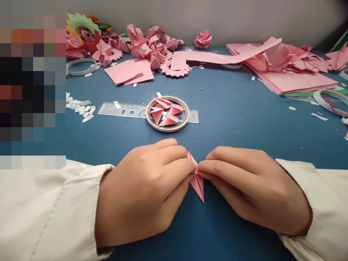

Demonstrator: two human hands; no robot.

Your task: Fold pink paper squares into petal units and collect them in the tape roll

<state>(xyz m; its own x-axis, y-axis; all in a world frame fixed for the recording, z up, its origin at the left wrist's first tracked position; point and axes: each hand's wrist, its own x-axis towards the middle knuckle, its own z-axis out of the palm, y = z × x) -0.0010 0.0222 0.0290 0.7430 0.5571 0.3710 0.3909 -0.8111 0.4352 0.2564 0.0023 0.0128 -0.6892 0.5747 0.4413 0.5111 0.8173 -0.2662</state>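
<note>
Between my two hands is a small folded piece of pink paper (pixel 198 185), long and pointed at both ends. My left hand (pixel 152 181) pinches its left edge with closed fingers. From the other side, my right hand (pixel 250 185) pinches the paper near its middle, the fingertips of both hands almost meeting. Part of the paper is hidden behind my left fingers. Just beyond my hands lies a roll of tape (pixel 148 117) with several small folded pink pieces (pixel 171 120) inside its ring. The tape rests on a clear plastic ruler (pixel 126 110).
Pink paper flowers (pixel 146 45) are heaped along the back wall. Pink sheets (pixel 293 81) and a long pink strip (pixel 212 57) lie at back right. More tape rolls (pixel 81 67) sit left and right. White paper scraps (pixel 81 107) are scattered on the blue table (pixel 233 119).
</note>
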